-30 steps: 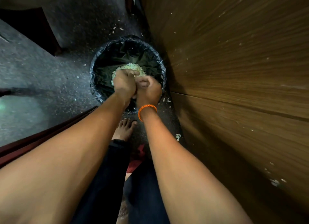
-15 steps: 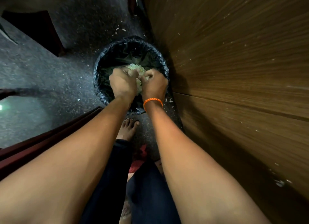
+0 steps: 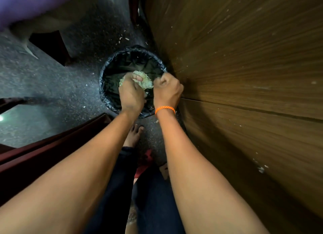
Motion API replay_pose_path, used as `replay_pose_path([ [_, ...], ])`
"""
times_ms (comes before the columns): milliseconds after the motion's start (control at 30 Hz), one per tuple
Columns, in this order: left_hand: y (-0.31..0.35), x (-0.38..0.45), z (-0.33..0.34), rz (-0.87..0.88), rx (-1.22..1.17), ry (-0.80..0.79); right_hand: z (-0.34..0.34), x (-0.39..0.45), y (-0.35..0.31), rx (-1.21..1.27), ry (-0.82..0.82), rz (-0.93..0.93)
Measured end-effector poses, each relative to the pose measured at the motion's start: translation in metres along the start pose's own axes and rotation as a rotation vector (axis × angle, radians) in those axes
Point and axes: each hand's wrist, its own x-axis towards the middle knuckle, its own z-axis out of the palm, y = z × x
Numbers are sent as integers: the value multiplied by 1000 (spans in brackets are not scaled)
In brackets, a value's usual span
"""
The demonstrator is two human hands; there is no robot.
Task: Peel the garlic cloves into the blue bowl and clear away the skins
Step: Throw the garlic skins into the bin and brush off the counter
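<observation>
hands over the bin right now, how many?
2. Left hand grips a clump of garlic skins above the black-lined bin; right hand, fingers curled, sits beside it at the bin's right rim.

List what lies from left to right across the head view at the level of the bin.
Speckled grey floor → black-lined bin → left hand gripping garlic skins → right hand, fingers curled → wooden panel.

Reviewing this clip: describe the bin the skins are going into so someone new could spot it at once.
Follow the brown wooden panel on the right down to the speckled grey floor. The bin stands against it, under both hands. It is the only round thing, lined with a glossy black bag, pale garlic skins heaped inside.
</observation>
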Motion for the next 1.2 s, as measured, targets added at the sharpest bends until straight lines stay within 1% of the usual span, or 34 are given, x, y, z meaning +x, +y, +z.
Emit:
replay_pose_path([
  [67, 7, -18, 3, -16, -49, -116, -11, -6, -8, 53, -206, -24],
  [133, 26, -29, 4, -68, -126, -132, -25, -13, -17, 75, -259, -23],
  [167, 37, -37, 2, -129, -218, -120, -27, -17, -16, 93, -267, -8],
  [200, 48, -47, -1, -147, -285, -100, -37, -22, -22, 148, -275, 20],
  [233, 61, -59, -3, -156, -337, -81, -48, -28, -25, 179, -258, 2],
  [267, 74, -72, -7, -149, -356, -60, -61, -34, -33, 192, -201, -8],
  [333, 97, -102, -15, -77, -371, -41, -90, -47, -53, 177, -20, -67],
  [367, 110, -119, -18, -44, -342, -12, -106, -54, -63, 192, 38, -75],
  [433, 134, -154, -28, 6, -302, 84, -140, -70, -87, 245, 79, -84],
  [467, 149, -173, -34, 21, -316, 90, -162, -79, -100, 279, 96, -88],
  [567, 199, -228, -51, 113, -383, 5, -227, -102, -137, 370, 104, -115],
  [667, 252, -287, -69, 186, -392, -103, -294, -122, -177, 470, 56, -155],
  [733, 282, -321, -79, 204, -379, -123, -337, -138, -202, 512, 19, -189],
  [800, 306, -349, -86, 222, -378, -148, -377, -153, -219, 531, 17, -225],
  [900, 340, -391, -83, 323, -360, -241, -431, -166, -231, 554, 115, -231],
  [967, 360, -418, -74, 391, -322, -323, -459, -169, -230, 592, 211, -185],
  [1067, 379, -453, -52, 429, -253, -417, -495, -175, -216, 683, 335, -84],
  [1200, 386, -494, -13, 473, -168, -527, -544, -180, -187, 722, 472, -2],
])
